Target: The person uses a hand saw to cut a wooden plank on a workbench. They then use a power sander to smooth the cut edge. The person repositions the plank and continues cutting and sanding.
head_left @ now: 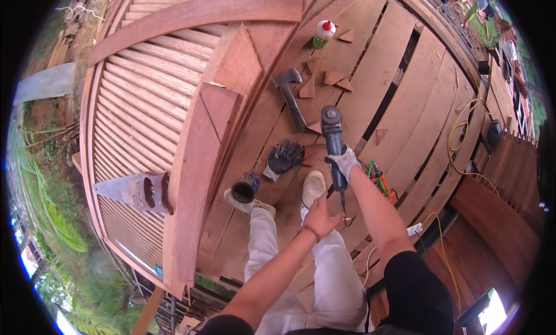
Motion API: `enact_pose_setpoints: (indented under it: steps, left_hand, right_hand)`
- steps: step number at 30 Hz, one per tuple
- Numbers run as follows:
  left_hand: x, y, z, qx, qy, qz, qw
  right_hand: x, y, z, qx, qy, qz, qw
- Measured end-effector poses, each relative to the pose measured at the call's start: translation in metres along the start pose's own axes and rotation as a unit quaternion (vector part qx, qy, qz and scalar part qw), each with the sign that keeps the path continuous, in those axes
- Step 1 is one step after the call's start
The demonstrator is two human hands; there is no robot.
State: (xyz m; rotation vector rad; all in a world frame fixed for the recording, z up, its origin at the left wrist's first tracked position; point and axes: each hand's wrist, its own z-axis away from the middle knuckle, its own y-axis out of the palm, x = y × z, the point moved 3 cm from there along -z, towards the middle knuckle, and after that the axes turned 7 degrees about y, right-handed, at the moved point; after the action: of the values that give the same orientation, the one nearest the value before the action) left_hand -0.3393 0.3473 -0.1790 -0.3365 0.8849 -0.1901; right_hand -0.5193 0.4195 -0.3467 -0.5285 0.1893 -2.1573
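My right hand (345, 163), in a pale work glove, is closed around the body of a dark angle grinder (333, 135). Its disc end points away from me. Just behind the grinder, by its cord, is my bare left hand (322, 218) with fingers curled; what they hold, if anything, is hidden. Between my feet and the panel lie a black-coated glove (285, 157) and an open can (245, 187). Farther off, a hatchet (292, 99) rests on the planks, near several triangular wood offcuts (307, 88). A white bottle with a red cap (324, 33) stands beyond them.
At left is a large slatted wooden panel (156, 92), bearing a handsaw (136, 191) and curved boards (202, 11). Gaps run between the floor planks (399, 121). An orange and green tool (382, 183) lies right of my forearm. A yellow cord (457, 138) and white socket (414, 229) are farther right.
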Motion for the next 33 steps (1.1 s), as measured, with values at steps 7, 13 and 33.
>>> enact_pose_setpoints:
  steps: [7,13,33]
  left_hand:
    - [0.11,0.009,0.156,0.129,-0.191,0.063,0.971]
    - [0.118,0.006,0.139,0.037,-0.163,0.104,0.98]
    - [-0.015,-0.26,0.198,-0.458,0.032,-0.074,0.885]
  right_hand:
    - [0.058,-0.012,-0.127,-0.103,-0.063,0.12,0.985]
    - [0.095,-0.001,-0.147,-0.209,-0.077,0.158,0.962]
    - [0.093,0.071,0.215,-0.003,-0.527,0.064,0.848]
